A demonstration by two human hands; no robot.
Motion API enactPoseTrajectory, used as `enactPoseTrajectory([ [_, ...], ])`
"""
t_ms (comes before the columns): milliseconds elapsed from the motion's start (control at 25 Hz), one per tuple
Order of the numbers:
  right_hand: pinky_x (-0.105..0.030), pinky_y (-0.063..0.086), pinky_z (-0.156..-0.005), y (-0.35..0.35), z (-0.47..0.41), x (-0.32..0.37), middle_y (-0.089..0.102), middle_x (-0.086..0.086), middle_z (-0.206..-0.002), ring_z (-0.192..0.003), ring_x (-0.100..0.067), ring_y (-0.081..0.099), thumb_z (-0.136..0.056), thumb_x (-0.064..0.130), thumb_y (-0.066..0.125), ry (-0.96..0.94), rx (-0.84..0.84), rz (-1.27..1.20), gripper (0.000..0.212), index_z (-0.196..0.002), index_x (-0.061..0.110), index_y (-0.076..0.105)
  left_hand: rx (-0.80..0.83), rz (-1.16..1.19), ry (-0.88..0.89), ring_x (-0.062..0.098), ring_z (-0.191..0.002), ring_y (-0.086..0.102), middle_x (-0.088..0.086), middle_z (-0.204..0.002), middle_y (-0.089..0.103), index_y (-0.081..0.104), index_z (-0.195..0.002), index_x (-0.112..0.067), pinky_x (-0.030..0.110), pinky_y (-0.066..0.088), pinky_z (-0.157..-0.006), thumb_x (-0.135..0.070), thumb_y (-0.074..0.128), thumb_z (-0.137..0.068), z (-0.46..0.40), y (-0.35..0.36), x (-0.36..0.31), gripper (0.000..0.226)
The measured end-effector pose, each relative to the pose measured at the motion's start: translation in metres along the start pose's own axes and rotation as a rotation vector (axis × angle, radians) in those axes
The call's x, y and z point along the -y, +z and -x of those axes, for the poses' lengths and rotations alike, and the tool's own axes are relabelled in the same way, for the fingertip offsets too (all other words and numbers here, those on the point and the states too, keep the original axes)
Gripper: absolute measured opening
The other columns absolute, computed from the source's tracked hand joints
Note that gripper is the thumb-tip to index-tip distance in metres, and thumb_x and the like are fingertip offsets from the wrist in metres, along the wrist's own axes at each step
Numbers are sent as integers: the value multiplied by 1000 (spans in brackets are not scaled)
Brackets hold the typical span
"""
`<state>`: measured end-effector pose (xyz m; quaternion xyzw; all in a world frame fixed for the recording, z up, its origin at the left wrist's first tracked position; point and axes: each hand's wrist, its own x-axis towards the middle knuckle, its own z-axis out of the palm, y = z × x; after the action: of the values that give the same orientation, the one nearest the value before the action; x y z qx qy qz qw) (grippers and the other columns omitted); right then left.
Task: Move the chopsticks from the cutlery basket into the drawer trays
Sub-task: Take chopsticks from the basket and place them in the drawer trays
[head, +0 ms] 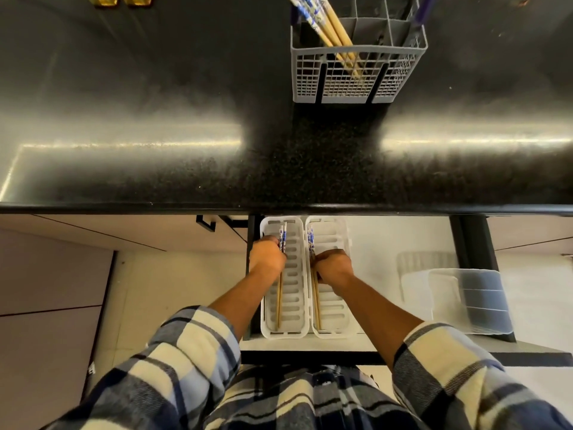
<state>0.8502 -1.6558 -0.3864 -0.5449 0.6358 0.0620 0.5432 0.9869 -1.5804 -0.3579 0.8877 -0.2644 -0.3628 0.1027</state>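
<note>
From my remote seat I see the grey grid-walled cutlery basket at about 1 o'clock on the speckled black countertop, with several chopsticks, bamboo shafts with blue-and-white patterned tops, leaning in its left compartment. Below the counter edge, at 6 o'clock, the drawer stands open and holds two long white slotted plastic trays side by side. The left tray holds a pair of chopsticks lying lengthwise along its left side, and my left hand has its fingers curled round their patterned ends. The right tray holds another pair along its left wall, and my right hand pinches them near the top, fingers curled. At about 4 o'clock in the drawer sits a clear ribbed plastic container; I cannot tell what is in it. Both forearms come out of rolled plaid flannel sleeves.
</note>
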Motion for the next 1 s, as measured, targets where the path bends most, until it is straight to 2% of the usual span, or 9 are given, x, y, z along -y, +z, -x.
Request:
enactPoseTrajectory([
  [80, -43, 62, -76, 2, -1, 0, 75, -12, -81, -78, -30, 73, -86, 13, 67, -22, -22, 71, 14, -75, 10, 76, -9, -91, -17, 28, -101, 67, 13, -110, 67, 61, -119, -10, 34, 58, -84, -9, 55, -95, -2, 5, -6, 24],
  [200, -37, 58, -86, 4, 2, 0, 74, -12, -102, -95, -30, 70, -93, 16, 58, -41, -38, 223, 21, -100, 4, 74, -1, -245, 1, 30, -114, 62, 16, -124, 63, 54, -129, -3, 32, 50, -88, -9, 38, -103, -6, 12, -15, 31],
  [280, -33, 57, -88, 7, 4, 0, 72, -11, -108, -99, -28, 69, -97, 17, 52, -59, -66, 277, 25, -106, 4, 71, 24, -332, 4, 32, -122, 57, 18, -132, 58, 50, -134, 0, 34, 48, -95, -7, 32, -104, -9, 16, -20, 35],
  [360, -32, 58, -85, 8, 9, 0, 72, -10, -104, -95, -24, 70, -99, 20, 50, -75, -115, 293, 26, -104, 6, 71, 37, -382, -35, 33, -124, 56, 20, -135, 56, 47, -135, 1, 37, 47, -99, -5, 35, -103, -10, 17, -24, 35],
  [560, -31, 55, -86, 5, 10, -2, 67, -8, -106, -99, -27, 66, -96, 17, 53, -113, -135, 413, 25, -112, 4, 67, 34, -433, -50, 29, -120, 60, 16, -132, 59, 49, -136, -3, 35, 51, -97, -7, 42, -101, -5, 12, -23, 35],
  [640, -31, 59, -84, 6, 12, -3, 70, -8, -101, -90, -22, 70, -98, 16, 54, -119, -149, 406, 21, -108, 5, 68, 19, -470, -14, 27, -120, 60, 15, -133, 59, 45, -138, -3, 34, 51, -97, -6, 43, -101, -2, 11, -22, 38],
  [840, -32, 59, -87, 6, 18, -5, 71, -10, -108, -97, -25, 69, -95, 7, 56, -150, -133, 442, 20, -109, 5, 70, 0, -719, 175, 27, -110, 64, 15, -128, 59, 34, -146, -4, 35, 55, -86, -2, 57, -92, 8, 8, -19, 58],
  [920, -32, 61, -80, 7, 20, -9, 74, -9, -99, -87, -23, 71, -93, 5, 57, -152, -129, 450, 18, -100, 7, 73, 12, -834, 299, 30, -116, 59, 14, -127, 59, 49, -137, -6, 41, 51, -93, -7, 64, -88, 18, 7, -19, 51],
  [1000, -31, 61, -74, 8, 24, -13, 75, -7, -92, -78, -21, 69, -90, 4, 58, -163, -123, 443, 18, -94, 9, 74, 5, -983, 392, 37, -136, 38, 17, -139, 51, 55, -132, -9, 52, 31, -112, -20, 66, -88, 27, 10, -14, 47],
])
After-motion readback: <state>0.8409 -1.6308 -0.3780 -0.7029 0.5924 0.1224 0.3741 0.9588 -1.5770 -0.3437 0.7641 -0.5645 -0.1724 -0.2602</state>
